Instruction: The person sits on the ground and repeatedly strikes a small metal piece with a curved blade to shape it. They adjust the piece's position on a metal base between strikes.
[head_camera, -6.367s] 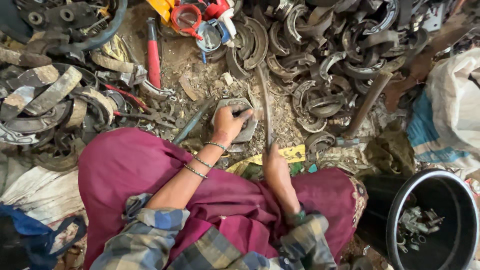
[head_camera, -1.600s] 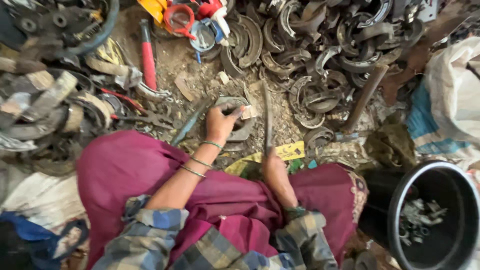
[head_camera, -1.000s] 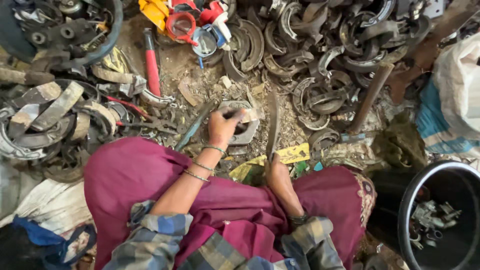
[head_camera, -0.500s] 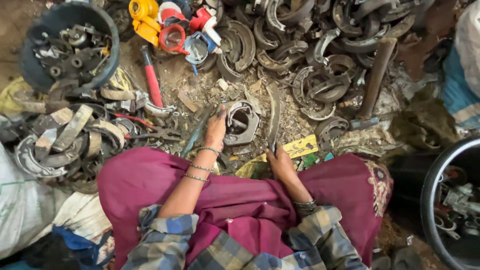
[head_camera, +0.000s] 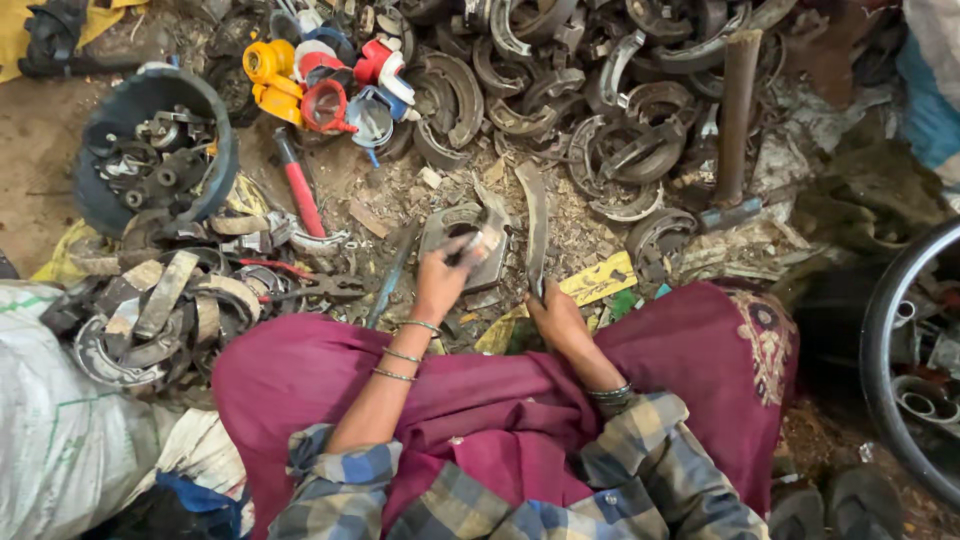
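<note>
I sit on the ground with a maroon cloth over my lap. My left hand (head_camera: 445, 275), with bangles on the wrist, grips a curved grey brake shoe (head_camera: 468, 245) that rests on the dirt in front of my knees. My right hand (head_camera: 556, 318) holds the lower end of a long flat metal bar (head_camera: 535, 222), which points away from me beside the brake shoe. The hand is blurred where it meets the shoe.
A pile of rusty brake shoes (head_camera: 600, 120) fills the far ground. A dark bucket of small metal parts (head_camera: 150, 150) stands at left, a black tub (head_camera: 915, 350) at right. A red-handled hammer (head_camera: 298, 190), pliers (head_camera: 320, 290), coloured plastic pieces (head_camera: 320, 85) and stripped linings (head_camera: 160, 310) lie around.
The view has swung right and down, so the left bucket now shows. My left hand has shifted on the brake shoe and lifted its near edge; my right hand keeps the bar.
</note>
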